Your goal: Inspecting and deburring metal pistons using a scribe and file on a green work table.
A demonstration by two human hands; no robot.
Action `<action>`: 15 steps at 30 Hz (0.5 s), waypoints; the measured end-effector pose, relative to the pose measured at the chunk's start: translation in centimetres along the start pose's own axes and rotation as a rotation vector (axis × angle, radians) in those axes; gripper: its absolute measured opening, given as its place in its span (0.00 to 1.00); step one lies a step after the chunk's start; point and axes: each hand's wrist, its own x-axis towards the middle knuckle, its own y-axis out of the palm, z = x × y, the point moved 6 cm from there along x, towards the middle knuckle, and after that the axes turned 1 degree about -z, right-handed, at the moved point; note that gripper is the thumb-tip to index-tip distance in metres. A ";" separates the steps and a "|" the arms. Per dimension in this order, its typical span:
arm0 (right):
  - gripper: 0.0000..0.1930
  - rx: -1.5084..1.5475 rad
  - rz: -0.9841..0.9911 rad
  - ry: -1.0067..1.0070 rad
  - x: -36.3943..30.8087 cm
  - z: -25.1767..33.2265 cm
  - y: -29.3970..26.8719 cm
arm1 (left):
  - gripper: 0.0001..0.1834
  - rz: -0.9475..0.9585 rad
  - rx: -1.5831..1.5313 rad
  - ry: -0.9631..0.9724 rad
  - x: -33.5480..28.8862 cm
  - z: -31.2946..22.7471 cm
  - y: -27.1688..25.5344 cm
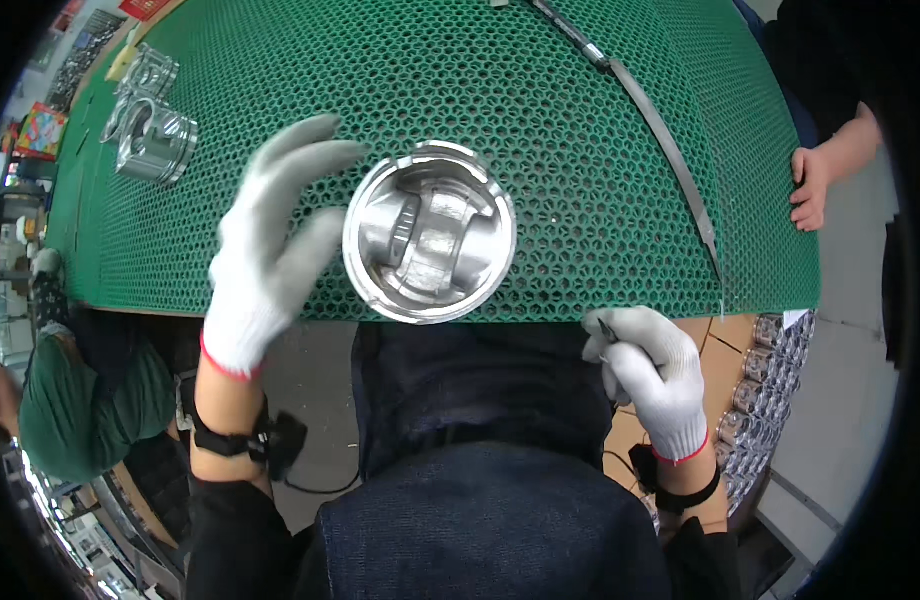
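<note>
A shiny metal piston (442,238) stands on the green mat near its front edge, its hollow side with the pin bosses facing up. My left hand (270,235), in a white knit glove, is just left of the piston. Its fingers are spread, and the thumb comes close to the piston's rim; whether it touches I cannot tell. In front of the mat's edge, to the right, my gloved right hand (652,372) is closed in a pinch. A small dark pointed tool (607,330) pokes out between thumb and forefinger; the rest of it is hidden.
The green honeycomb mat (600,240) covers the table. A long thin metal blade with a dark handle (660,130) lies at the right. More pistons (158,140) stand at the far left. Many stacked pistons (755,400) sit low right. Another person's hand (810,188) rests at the right edge.
</note>
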 end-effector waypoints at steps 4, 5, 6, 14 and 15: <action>0.16 0.401 0.032 0.089 0.0 -0.9 1.4 | 0.27 0.314 0.114 0.246 4.2 0.4 4.0; 0.16 0.368 0.049 0.050 0.2 -0.3 1.6 | 0.27 0.300 0.236 0.379 4.7 -1.0 4.5; 0.16 0.361 0.035 0.048 0.4 -0.2 1.4 | 0.27 0.283 0.356 0.511 5.3 -2.9 4.5; 0.12 -0.071 0.032 -0.393 2.1 3.2 2.2 | 0.26 0.261 0.415 0.379 2.2 -9.7 6.1; 0.12 -0.135 -0.013 -0.489 2.4 3.7 2.3 | 0.27 0.260 0.409 0.376 2.2 -9.5 6.3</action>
